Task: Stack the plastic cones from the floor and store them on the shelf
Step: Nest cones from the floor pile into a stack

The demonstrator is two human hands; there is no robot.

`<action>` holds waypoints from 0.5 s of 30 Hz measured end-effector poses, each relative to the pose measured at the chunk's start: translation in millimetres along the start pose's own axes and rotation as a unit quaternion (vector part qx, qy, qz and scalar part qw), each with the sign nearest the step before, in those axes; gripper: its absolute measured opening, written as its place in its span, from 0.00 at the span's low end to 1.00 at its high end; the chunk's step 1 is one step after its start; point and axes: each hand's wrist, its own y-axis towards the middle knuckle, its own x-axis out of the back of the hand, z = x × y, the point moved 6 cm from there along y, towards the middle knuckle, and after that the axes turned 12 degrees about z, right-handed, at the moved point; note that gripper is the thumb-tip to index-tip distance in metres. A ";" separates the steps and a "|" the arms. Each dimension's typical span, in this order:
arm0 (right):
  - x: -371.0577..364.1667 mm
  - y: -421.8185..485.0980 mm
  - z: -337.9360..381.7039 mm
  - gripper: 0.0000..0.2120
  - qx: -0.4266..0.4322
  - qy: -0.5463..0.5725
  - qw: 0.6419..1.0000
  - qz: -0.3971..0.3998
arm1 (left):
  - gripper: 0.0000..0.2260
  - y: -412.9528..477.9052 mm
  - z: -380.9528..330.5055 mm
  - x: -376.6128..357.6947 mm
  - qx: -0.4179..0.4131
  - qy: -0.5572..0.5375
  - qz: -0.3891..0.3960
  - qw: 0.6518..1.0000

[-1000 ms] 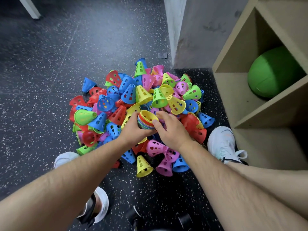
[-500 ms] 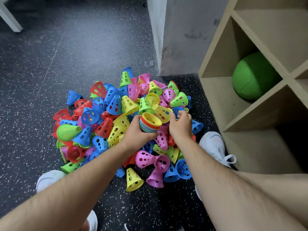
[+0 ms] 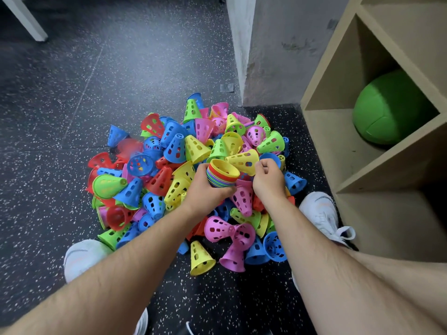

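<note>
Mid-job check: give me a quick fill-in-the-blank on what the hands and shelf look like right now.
1. The left hand holds a stack, and the right hand grips a loose cone coloured ____.
2. The shelf holds a ____ ball.
3. The shoe next to the shelf is ____.

Missing words: yellow; green; white.
</note>
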 end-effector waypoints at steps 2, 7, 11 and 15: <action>2.9 -8.9 16.5 0.08 0.046 -0.022 0.999 -0.012 | 0.30 -1.7 -0.2 4.3 0.000 -0.009 -0.002 1.000; 2.3 -17.2 56.2 0.07 0.151 -0.045 0.987 -0.036 | 0.30 -3.6 2.7 18.1 0.004 -0.011 -0.020 1.000; -18.0 -21.5 74.5 0.07 0.214 -0.095 0.972 0.021 | 0.30 -6.2 7.2 33.9 0.006 -0.013 -0.051 0.999; -35.7 -33.8 82.6 0.09 0.249 -0.148 0.953 0.090 | 0.32 -7.4 11.9 47.3 -0.002 -0.012 -0.074 0.997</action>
